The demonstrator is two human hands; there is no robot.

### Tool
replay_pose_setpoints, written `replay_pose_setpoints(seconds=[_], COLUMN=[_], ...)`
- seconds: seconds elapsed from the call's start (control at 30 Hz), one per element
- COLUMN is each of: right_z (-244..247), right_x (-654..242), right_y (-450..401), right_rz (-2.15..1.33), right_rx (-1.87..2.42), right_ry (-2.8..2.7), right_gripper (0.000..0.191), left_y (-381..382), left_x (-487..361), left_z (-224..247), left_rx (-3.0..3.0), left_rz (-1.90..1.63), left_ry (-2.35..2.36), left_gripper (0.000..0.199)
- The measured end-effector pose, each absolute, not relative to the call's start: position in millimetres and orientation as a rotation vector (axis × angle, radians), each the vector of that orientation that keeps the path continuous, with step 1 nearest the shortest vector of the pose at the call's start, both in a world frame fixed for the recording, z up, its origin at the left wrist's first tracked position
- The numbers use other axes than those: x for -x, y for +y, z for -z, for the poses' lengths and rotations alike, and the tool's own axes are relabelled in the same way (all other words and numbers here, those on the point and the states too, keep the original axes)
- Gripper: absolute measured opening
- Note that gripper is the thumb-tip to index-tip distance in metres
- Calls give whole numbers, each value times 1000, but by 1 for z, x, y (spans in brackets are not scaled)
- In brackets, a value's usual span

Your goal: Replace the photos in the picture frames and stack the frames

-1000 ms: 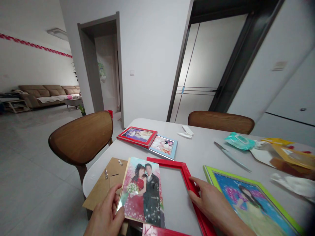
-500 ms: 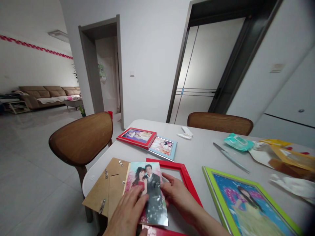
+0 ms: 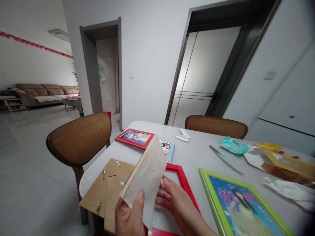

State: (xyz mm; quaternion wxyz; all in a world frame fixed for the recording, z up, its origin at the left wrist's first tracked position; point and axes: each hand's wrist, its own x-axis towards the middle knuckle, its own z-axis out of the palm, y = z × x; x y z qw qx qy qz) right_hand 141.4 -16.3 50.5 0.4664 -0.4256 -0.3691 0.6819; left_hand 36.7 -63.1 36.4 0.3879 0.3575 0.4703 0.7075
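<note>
A photo print [image 3: 150, 173] stands tilted with its pale, plain back showing. My left hand [image 3: 131, 213] grips its lower left edge, thumb on the back. Fingers curved and partly apart, my right hand [image 3: 176, 203] is at the print's right edge; whether it touches the print is unclear. Beneath both lies a red frame [image 3: 185, 183] without a picture in its opening. To the left rests a brown backing board [image 3: 108, 186] with metal clips, partly over the table edge.
A red-framed picture [image 3: 135, 138] overlaps a blue-framed one [image 3: 168, 149] behind. On the right are a green-framed picture [image 3: 242, 203], a knife [image 3: 226, 160], a teal packet [image 3: 233, 145] and wrappings [image 3: 285, 160]. Wooden chairs [image 3: 81, 139] stand at the table [image 3: 197, 144].
The print, earlier face up with the couple's picture showing, has been raised and turned so its back shows. My left hand has moved from its face to its lower edge.
</note>
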Motion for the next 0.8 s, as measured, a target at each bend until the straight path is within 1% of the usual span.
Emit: replay_pose_setpoints(seconds=[0.1, 0.17, 0.23, 0.37, 0.47, 0.57, 0.67, 0.73, 0.8], right_z=[-42, -44, -47, -42, -34, -30, -33, -38, -41], right_x=[-152, -166, -182, -205, -205, -200, -199, -202, -205], right_y=[-13, -9, -3, 9, 16, 20, 21, 22, 22], right_rz=[-1676, -1621, -1632, -1638, -1590, -1520, -1429, -1248, -915], right_rx=[890, 921, 1036, 1223, 1278, 1301, 1337, 1411, 1556], right_ry=[-692, -653, -699, -907, -1044, -1167, -1345, -1578, -1862], right_gripper=[44, 47, 49, 52, 53, 54, 48, 40, 32], left_y=[-59, -55, -54, -57, -61, -59, -53, -51, -50], left_x=[-47, -44, -33, -13, -12, -17, -21, -24, -26], left_z=[-28, -25, -24, -20, -12, 2, 22, 34, 40], left_rx=[-664, -672, -785, -1289, -1719, -2078, -2422, -2559, -2614], left_rz=[-1707, -1700, -1641, -1364, -1130, -980, -933, -954, -978], left_ry=[1016, 972, 993, 1237, 1358, 1331, 1292, 1353, 1437], left_gripper=[52, 61, 63, 49, 54, 53, 42, 28, 20])
